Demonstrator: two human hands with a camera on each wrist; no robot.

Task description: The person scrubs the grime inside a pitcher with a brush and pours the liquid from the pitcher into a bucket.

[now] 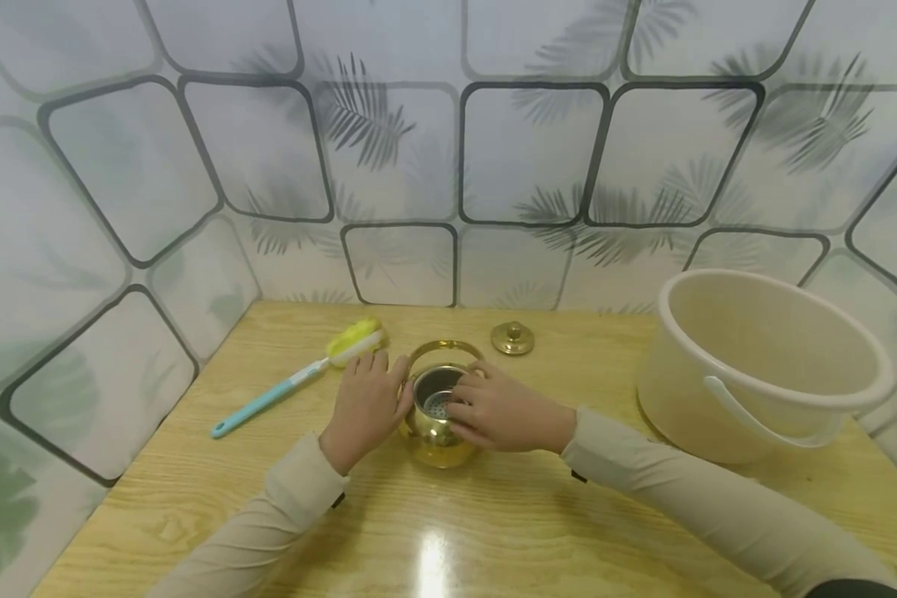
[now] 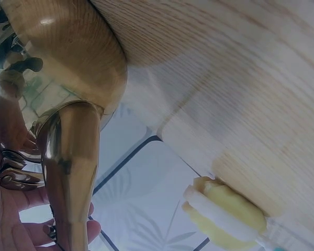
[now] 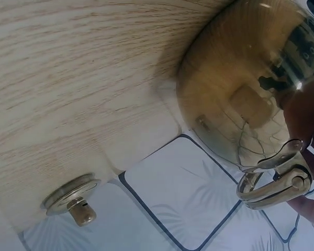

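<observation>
A shiny gold teapot [image 1: 437,444] stands on the wooden table, its lid off. Its arched handle [image 1: 445,344] leans back, and a perforated metal strainer [image 1: 438,404] shows in the open mouth. My left hand [image 1: 370,403] holds the pot's left side, thumb at the rim; in the left wrist view, fingers [image 2: 34,230] show behind the spout [image 2: 70,162]. My right hand [image 1: 504,407] grips the opposite side, its bent fingers over the rim beside the strainer. In the right wrist view it lies close to the handle's hinge [image 3: 282,183].
The gold lid [image 1: 513,338] lies behind the pot, slightly right. A blue-handled brush [image 1: 269,407] with a yellow sponge head [image 1: 353,339] lies at the left. At the right stands a large pale bucket [image 1: 706,415]; a patterned wall covering rises behind the table.
</observation>
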